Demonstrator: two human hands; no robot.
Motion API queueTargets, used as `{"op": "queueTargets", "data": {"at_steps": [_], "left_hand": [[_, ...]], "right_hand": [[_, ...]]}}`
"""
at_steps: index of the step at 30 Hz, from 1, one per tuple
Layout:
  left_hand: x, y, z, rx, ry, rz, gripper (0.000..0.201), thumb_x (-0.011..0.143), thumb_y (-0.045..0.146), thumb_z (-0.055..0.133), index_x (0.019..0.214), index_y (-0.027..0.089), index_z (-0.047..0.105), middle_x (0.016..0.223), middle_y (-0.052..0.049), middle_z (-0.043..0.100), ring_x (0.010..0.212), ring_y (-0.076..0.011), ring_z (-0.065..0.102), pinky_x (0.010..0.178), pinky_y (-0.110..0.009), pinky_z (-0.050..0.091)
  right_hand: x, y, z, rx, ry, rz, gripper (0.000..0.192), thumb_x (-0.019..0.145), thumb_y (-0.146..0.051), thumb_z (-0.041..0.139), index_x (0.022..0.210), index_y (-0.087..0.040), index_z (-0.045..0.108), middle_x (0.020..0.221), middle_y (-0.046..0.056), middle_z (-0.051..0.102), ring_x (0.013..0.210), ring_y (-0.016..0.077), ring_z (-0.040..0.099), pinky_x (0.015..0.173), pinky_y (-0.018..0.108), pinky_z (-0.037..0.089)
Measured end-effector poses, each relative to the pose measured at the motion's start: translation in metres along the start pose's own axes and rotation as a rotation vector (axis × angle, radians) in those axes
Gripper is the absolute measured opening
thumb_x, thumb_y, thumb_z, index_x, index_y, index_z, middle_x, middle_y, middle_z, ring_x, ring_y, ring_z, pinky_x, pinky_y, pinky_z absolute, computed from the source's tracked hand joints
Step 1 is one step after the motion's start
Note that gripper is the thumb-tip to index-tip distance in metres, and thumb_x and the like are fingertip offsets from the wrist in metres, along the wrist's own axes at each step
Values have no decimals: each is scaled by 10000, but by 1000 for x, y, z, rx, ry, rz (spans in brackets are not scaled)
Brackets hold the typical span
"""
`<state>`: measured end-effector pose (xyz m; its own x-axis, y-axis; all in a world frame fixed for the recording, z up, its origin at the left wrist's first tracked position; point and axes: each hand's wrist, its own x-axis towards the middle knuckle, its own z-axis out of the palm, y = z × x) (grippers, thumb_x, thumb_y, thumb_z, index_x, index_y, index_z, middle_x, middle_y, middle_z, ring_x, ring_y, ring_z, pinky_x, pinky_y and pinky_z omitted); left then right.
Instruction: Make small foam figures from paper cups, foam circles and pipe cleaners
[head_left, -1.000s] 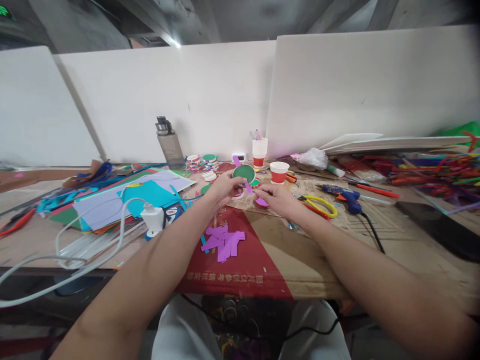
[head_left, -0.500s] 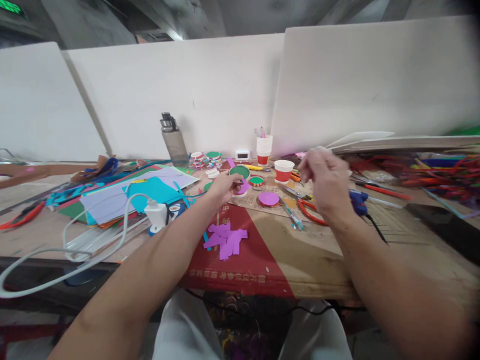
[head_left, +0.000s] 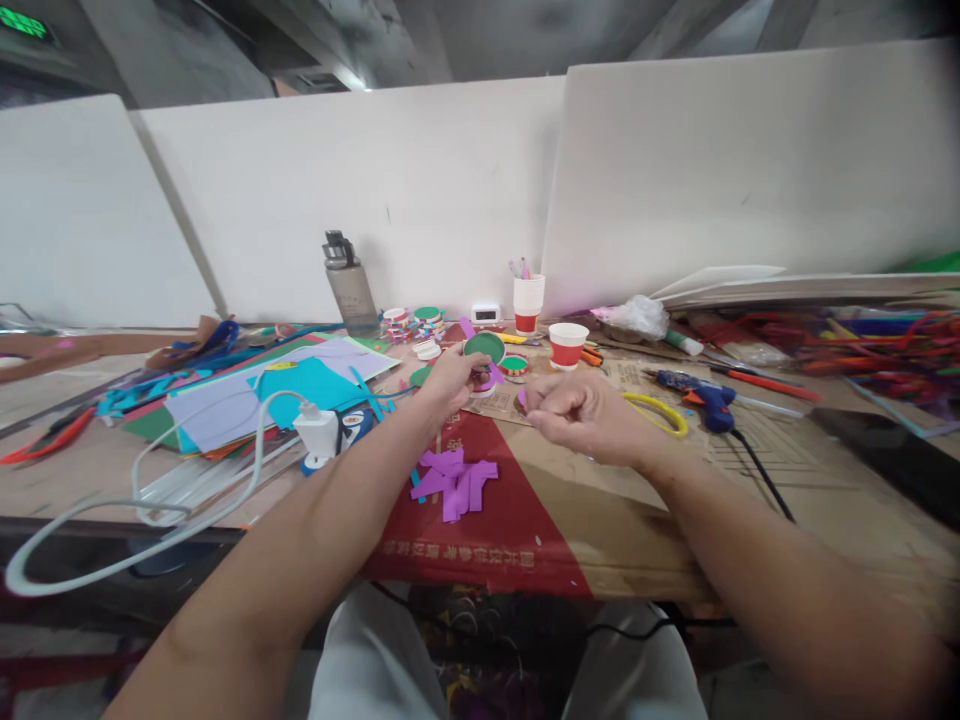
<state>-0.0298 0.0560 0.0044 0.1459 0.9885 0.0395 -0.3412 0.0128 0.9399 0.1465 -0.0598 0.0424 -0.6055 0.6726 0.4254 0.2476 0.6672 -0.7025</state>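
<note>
Purple disc (head_left: pixel 521 398) now under right hand (head_left: pixel 581 415)

Left hand (head_left: pixel 448 380) pinches green disc (head_left: pixel 484 347) with purple strip. Right hand (head_left: pixel 583 418) curled at its 3 o'clock, fingertips on small purple piece (head_left: pixel 522 398). Purple strips (head_left: pixel 454 480) on counter (head_left: pixel 600 520) at 6 o'clock of left hand. Yellow-handled scissors (head_left: pixel 660 412), blue glue gun (head_left: pixel 701 395) at 3 o'clock of right hand.
</note>
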Motion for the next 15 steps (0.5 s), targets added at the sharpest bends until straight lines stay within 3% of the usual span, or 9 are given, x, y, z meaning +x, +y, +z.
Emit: {"op": "queueTargets", "data": {"at_steps": [3,6,8,11,15], "left_hand": [[0,0,0,-5,16,24,301,544,5,654,737,168,490,576,57,515,468,-54,441,458,-191,333],[-1,0,0,-19,16,16,304,545,24,659,759,171,501,591,55,525,486,-61,458,472,-193,357],[-2,0,1,-43,12,-6,274,566,50,654,751,174,495,581,54,522,479,-69,464,482,-205,383],[-1,0,3,-82,26,-58,209,608,71,628,719,172,483,562,44,521,457,-77,460,470,-212,388],[0,-2,4,-86,39,-99,196,622,37,615,697,162,484,554,33,523,452,-79,460,463,-214,395]], "right_hand": [[-3,-13,2,115,-225,-28,444,872,-323,531,458,-187,449,607,-4,464,593,105,428,598,249,371],[-6,-16,6,227,-424,56,127,822,-304,644,810,-189,696,848,32,640,736,125,571,661,230,457],[-7,-15,6,277,-500,186,260,782,-316,699,1021,-214,694,993,48,669,739,126,616,608,214,480],[-8,-11,4,325,-563,321,233,802,-407,670,848,-180,700,871,47,674,634,120,609,495,197,446],[-6,-7,6,246,-496,186,338,838,-338,634,558,-168,547,572,-27,531,548,83,477,517,201,367]]}}
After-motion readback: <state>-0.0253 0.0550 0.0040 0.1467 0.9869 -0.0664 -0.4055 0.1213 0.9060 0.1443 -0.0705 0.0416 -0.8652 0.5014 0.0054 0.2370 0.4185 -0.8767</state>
